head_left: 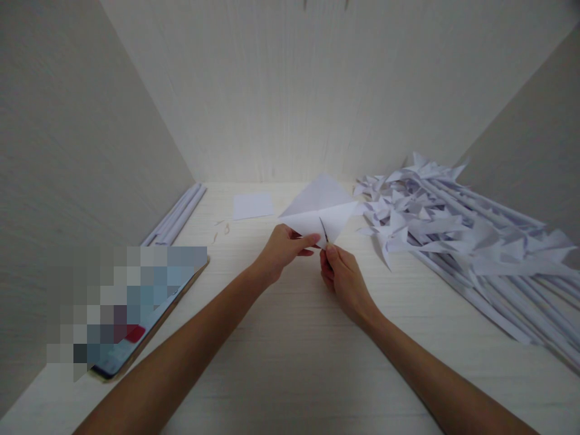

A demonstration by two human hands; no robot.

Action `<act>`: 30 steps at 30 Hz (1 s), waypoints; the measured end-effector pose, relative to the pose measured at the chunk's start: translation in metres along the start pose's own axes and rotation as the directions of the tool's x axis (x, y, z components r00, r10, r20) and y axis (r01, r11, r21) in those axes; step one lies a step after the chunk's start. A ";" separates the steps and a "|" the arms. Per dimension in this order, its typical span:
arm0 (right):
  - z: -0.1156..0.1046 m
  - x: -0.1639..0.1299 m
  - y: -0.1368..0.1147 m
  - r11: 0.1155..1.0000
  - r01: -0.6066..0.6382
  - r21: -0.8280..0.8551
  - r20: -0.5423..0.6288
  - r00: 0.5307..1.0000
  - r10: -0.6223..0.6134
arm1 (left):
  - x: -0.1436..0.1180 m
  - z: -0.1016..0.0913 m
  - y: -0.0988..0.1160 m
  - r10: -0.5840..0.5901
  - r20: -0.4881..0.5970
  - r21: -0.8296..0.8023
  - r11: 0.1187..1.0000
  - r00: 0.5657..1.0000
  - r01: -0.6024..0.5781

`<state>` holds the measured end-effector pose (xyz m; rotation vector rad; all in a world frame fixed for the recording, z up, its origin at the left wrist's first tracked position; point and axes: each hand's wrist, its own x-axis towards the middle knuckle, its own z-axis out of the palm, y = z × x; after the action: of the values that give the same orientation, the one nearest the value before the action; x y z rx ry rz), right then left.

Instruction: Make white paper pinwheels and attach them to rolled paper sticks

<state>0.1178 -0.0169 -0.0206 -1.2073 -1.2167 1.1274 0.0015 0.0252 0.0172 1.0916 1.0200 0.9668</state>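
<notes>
A square of white paper (317,202) with a crease across it is held up above the table, one corner toward me. My left hand (290,244) pinches its lower left edge between thumb and fingers. In my right hand (342,269) is a pair of scissors (324,229), its dark blade lying against the paper near the lower corner and pointing away from me. The handles are mostly hidden inside my right fist. Both hands are close together, nearly touching at the paper's near corner.
White paper pinwheels (408,211) on rolled paper sticks (507,302) are heaped at the right. Flat white paper (252,205) lies at the back, small curled scraps (226,229) nearby. Rolled paper tubes (179,211) and a propped phone (149,332), partly pixelated, are at the left. Pale walls enclose the table.
</notes>
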 end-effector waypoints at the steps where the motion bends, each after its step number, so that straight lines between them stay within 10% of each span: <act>1: 0.000 0.000 0.000 1.000 0.005 -0.006 -0.001 1.000 -0.005 | 0.000 0.000 0.000 0.002 0.002 -0.003 1.000 1.000 -0.002; 17: 0.000 0.000 0.000 0.999 0.000 -0.050 0.000 1.000 0.000 | 0.009 -0.021 0.013 0.199 -0.144 0.150 0.973 0.969 -0.177; 23: -0.001 -0.001 -0.001 0.997 -0.002 -0.072 0.025 1.000 0.004 | 0.012 -0.042 0.033 0.504 -0.098 0.647 0.688 0.858 -0.330; 30: 0.001 -0.002 0.001 1.000 -0.015 0.014 0.027 1.000 0.015 | 0.009 -0.036 0.033 0.297 -0.317 0.297 0.933 0.901 -0.203</act>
<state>0.1170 -0.0188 -0.0218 -1.1960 -1.2200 1.1651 -0.0341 0.0484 0.0424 1.3167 1.3524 1.3039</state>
